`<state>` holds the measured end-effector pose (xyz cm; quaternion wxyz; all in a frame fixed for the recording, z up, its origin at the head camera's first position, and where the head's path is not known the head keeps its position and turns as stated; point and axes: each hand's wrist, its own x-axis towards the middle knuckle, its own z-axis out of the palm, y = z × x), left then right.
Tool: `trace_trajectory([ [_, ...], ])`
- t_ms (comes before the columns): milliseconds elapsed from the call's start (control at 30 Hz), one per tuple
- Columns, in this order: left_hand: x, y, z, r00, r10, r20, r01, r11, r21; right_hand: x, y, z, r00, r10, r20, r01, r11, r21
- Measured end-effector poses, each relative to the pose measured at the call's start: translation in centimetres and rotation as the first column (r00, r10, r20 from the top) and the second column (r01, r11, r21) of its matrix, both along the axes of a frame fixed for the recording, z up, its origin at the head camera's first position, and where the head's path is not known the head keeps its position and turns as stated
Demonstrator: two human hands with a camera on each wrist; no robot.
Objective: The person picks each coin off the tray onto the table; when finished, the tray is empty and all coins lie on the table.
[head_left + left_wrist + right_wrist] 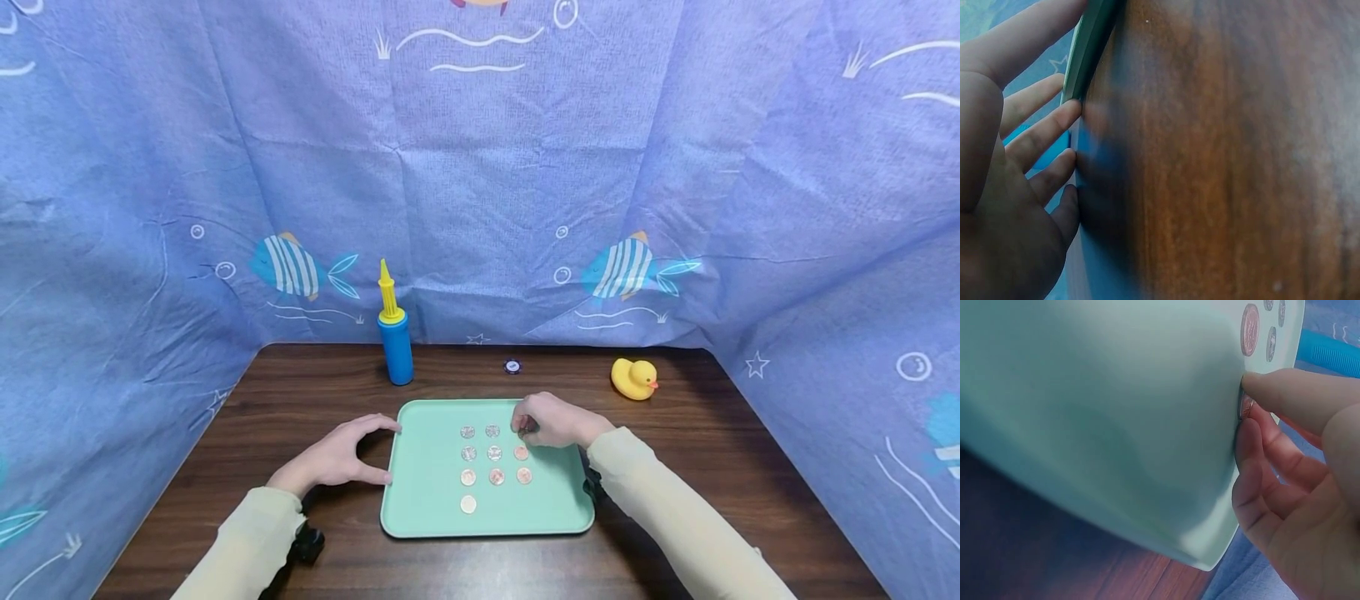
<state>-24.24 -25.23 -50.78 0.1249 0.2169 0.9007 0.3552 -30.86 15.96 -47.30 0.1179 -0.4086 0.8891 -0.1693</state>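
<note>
A mint-green tray (420, 508) lies on the table, with several coins set out in columns on it. My left hand (341, 450) rests at the tray's left edge, thumb and fingers spread wide along the rim. Over the tray's back right part, my right hand (553, 419) pinches a coin (1245, 407) between thumb and fingertips, close to the tray surface. Just in front of it lies a copper-coloured coin (521, 452), with another coin (524, 476) nearer. Silvery coins (492, 431) fill the back of the middle and left columns; a pale coin (468, 504) lies frontmost.
Behind the tray stands a blue and yellow hand pump (397, 346) at the left. A dark poker chip (512, 367) lies at the back middle, and a yellow rubber duck (633, 380) sits at the back right. Blue fish-print cloth (480, 208) hangs around the brown table (247, 417).
</note>
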Motion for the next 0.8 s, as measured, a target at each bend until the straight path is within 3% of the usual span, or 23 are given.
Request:
trace_trajectory([
  [433,0.13,0.10,0.16,1.000,0.003,0.003,-0.003,1.000,-0.007,-0.22,0.07,-0.06,1.000,-0.018,0.011,0.017,0.998,0.058],
  [633,0.17,0.11,0.28,1.000,0.000,0.002,0.000,1.000,0.000,-0.14,0.21,0.07,1.000,0.002,-0.004,-0.002,1.000,0.014],
  [800,0.22,0.12,0.33,1.000,0.007,0.004,-0.007,1.000,-0.007,0.03,0.60,0.02,0.999,-0.031,0.018,0.031,0.999,-0.027],
])
